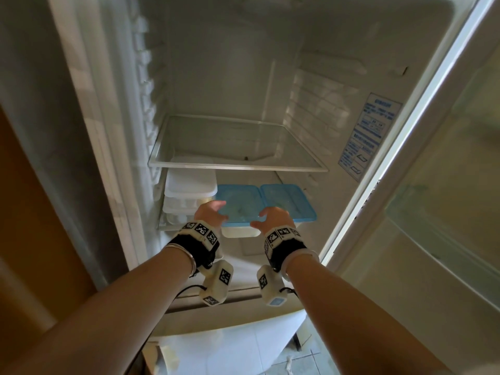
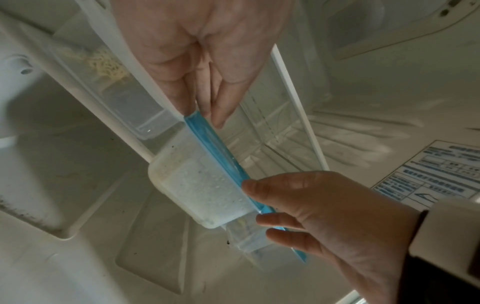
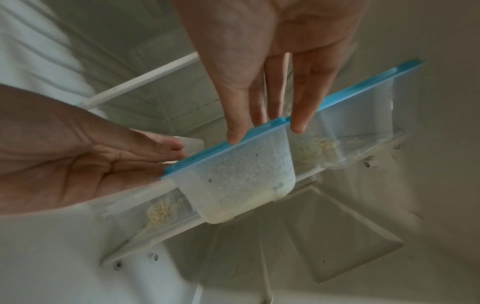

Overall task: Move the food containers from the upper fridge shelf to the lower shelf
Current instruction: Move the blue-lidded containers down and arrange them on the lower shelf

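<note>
Left: stacked white-lidded clear plastic tubs on the lower glass shelf. Left hand, grip wide, fingers straight at the blue-lidded frosted plastic container; right hand likewise wide at its other side. Second blue-lidded clear container sits just beside. Upper glass shelf looks bare. Judgement: last placement; next, let go and withdraw. Contact unclear; contents blurred.

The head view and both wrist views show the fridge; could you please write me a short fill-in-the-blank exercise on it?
1. The upper glass shelf holds ____ containers.
2. Both hands reach for a container whose lid is ____.
3. The stacked white-lidded containers stand on its ____ side.
4. The fridge door is ____.

Missing words: no; blue; left; open
</note>
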Available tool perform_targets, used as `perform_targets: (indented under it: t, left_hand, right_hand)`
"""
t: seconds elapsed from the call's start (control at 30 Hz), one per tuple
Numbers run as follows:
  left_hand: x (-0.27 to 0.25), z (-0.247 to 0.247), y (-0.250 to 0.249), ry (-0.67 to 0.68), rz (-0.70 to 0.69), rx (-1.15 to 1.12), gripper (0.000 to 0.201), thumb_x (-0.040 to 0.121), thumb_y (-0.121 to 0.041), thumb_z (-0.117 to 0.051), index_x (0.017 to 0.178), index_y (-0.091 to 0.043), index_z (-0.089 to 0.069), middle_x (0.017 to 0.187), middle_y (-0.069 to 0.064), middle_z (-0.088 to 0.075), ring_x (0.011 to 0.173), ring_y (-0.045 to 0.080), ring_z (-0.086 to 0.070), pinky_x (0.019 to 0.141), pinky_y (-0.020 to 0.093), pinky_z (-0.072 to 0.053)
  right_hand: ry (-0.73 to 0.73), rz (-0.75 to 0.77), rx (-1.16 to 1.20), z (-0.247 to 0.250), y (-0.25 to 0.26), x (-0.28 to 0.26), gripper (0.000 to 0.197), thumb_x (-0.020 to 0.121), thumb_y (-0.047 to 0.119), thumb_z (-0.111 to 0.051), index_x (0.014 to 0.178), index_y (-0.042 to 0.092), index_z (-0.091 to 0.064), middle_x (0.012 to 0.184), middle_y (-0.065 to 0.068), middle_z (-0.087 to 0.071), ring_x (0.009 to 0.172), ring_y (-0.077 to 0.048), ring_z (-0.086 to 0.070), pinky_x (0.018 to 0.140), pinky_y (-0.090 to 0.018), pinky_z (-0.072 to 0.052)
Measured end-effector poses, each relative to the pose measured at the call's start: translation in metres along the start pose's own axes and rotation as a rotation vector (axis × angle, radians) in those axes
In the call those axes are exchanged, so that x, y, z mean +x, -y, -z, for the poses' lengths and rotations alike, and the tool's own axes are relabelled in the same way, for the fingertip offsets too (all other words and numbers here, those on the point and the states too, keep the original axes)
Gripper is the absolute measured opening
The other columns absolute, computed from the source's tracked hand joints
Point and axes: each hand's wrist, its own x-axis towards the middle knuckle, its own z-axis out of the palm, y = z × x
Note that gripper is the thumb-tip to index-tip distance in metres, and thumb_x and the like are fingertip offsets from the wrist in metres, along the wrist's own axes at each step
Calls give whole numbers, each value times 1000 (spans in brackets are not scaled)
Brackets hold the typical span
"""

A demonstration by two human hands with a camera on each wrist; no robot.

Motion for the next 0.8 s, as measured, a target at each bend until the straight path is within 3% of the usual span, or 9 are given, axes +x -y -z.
perform_targets:
  t: [0.17, 0.27, 0.53, 0.7, 0.8]
  left_hand:
    - [-6, -2, 0, 14, -65, 85, 59, 81, -8, -69, 137, -11, -49, 144, 6, -50, 131, 22, -48, 111, 29, -36]
    - [-10, -5, -1, -5, -87, 144, 59, 80, -13, -71, 136, -15, -50, 141, 6, -52, 130, 22, -49, 108, 28, -37]
    - [-4, -13, -7, -55, -126, 198, 50, 83, -6, -64, 132, -13, -54, 135, 8, -57, 126, 23, -51, 108, 29, -38]
    - [9, -13, -7, -73, -165, 266, 46, 86, -3, -57, 131, -13, -55, 133, 9, -58, 125, 24, -52, 108, 28, -40]
    - [19, -11, -9, -43, -165, 295, 44, 86, 3, -54, 126, -13, -60, 132, 11, -59, 119, 26, -57, 104, 30, -47]
  right_hand:
    - [17, 114, -84, -5, -3, -1, 43, 85, 34, -65, 125, 21, -58, 132, 0, -58, 131, -21, -38, 107, -29, -34]
    - [78, 201, -120, -11, -3, 0, 52, 86, 29, -65, 136, 23, -49, 145, 4, -46, 138, -19, -32, 114, -29, -25]
    - [105, 232, -125, -12, 2, 20, 52, 90, 24, -61, 139, 23, -45, 149, 6, -42, 136, -18, -41, 113, -32, -32]
    - [107, 233, -172, -9, 9, 36, 52, 91, 26, -58, 140, 24, -42, 150, 6, -40, 136, -19, -41, 118, -36, -24]
    - [113, 218, -155, -10, 11, 46, 52, 90, 26, -60, 140, 27, -43, 147, 6, -45, 132, -19, -46, 113, -33, -33]
